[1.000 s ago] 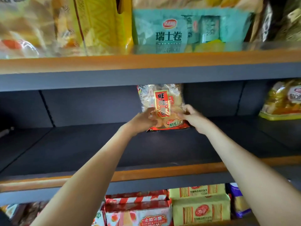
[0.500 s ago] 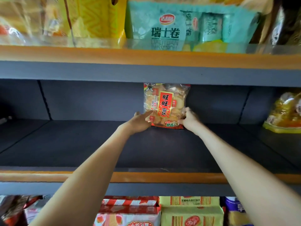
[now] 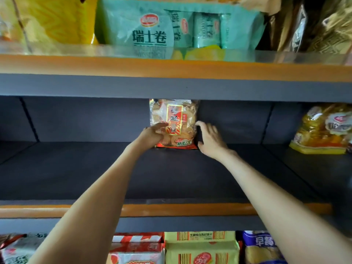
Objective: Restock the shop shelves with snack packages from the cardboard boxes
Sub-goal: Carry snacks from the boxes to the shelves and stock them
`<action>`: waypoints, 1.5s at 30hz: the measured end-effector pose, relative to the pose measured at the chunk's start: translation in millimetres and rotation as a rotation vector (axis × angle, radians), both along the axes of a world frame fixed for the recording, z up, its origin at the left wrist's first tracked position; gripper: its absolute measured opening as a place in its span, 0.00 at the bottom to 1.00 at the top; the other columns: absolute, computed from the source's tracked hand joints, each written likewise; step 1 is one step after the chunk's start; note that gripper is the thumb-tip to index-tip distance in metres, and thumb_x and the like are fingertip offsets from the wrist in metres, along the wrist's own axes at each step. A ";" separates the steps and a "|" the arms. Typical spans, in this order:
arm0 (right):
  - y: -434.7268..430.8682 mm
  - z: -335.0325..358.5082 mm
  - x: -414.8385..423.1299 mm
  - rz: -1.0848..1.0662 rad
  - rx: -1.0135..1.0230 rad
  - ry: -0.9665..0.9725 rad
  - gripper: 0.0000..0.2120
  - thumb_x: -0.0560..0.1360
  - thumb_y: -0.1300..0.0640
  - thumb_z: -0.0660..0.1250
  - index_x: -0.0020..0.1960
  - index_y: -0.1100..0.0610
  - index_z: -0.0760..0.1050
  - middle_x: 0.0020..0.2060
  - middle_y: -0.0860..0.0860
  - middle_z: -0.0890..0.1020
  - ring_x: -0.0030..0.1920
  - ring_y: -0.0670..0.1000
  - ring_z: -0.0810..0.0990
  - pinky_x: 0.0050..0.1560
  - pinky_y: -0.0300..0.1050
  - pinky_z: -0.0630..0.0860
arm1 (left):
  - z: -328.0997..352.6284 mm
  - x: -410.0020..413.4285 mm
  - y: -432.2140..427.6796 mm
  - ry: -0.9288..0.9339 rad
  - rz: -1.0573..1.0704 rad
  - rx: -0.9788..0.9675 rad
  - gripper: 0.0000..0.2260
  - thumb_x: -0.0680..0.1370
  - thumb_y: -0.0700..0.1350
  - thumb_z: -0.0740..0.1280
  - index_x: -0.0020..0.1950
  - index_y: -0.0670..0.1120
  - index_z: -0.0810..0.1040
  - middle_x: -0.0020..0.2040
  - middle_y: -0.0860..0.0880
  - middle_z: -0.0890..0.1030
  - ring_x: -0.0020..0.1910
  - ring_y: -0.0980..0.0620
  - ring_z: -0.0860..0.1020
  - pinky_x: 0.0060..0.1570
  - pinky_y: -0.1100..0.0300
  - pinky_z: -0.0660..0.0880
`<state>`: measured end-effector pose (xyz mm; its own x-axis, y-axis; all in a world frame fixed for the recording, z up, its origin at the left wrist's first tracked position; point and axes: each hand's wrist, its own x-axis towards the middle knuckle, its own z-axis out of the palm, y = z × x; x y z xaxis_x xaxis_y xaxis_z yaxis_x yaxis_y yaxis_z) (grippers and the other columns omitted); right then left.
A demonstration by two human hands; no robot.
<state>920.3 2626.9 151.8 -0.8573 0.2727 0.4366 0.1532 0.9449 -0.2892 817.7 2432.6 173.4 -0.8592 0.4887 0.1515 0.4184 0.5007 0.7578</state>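
Left grip [image 3: 152, 136] lies on the lower front of the snack packet [image 3: 174, 119], pinching or just pressing I cannot tell; right grip [image 3: 209, 139] is spread, holding nothing, just beside it. Beyond both, the packet stands upright at the back of the shelf [image 3: 171, 178]. Probably light, slippery, brittle inside: hold the side seams gently

Head camera faces middle shelf [image 3: 171, 176] squarely, close (arm's reach), single view.
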 end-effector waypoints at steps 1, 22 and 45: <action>1.5 -1.9 1.7 0.062 0.003 -0.101 0.33 0.74 0.64 0.63 0.74 0.48 0.55 0.73 0.51 0.56 0.72 0.58 0.56 0.68 0.55 0.64 | 1.2 1.1 4.1 -0.003 -0.024 -0.019 0.25 0.74 0.38 0.60 0.66 0.60 0.73 0.66 0.48 0.73 0.64 0.46 0.71 0.56 0.60 0.71; -136.7 15.1 65.8 0.300 -0.291 0.151 0.11 0.78 0.57 0.63 0.60 0.54 0.74 0.54 0.49 0.78 0.53 0.47 0.76 0.54 0.42 0.74 | -8.4 106.0 -75.3 0.127 0.039 0.137 0.16 0.79 0.44 0.63 0.67 0.49 0.74 0.62 0.50 0.78 0.61 0.52 0.77 0.57 0.65 0.69; -608.2 -241.9 230.9 1.193 -0.268 -1.219 0.12 0.76 0.59 0.67 0.57 0.58 0.70 0.52 0.57 0.78 0.51 0.56 0.78 0.53 0.55 0.76 | -291.2 562.7 -446.2 -0.601 1.963 0.564 0.13 0.79 0.44 0.61 0.63 0.47 0.74 0.59 0.46 0.79 0.57 0.47 0.77 0.57 0.54 0.75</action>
<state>1151.2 2018.7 -90.1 -0.4013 -0.7580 -0.5142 -0.3071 0.6402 -0.7041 1380.4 1986.4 -117.8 -0.0551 -0.8674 -0.4946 -0.5238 -0.3966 0.7539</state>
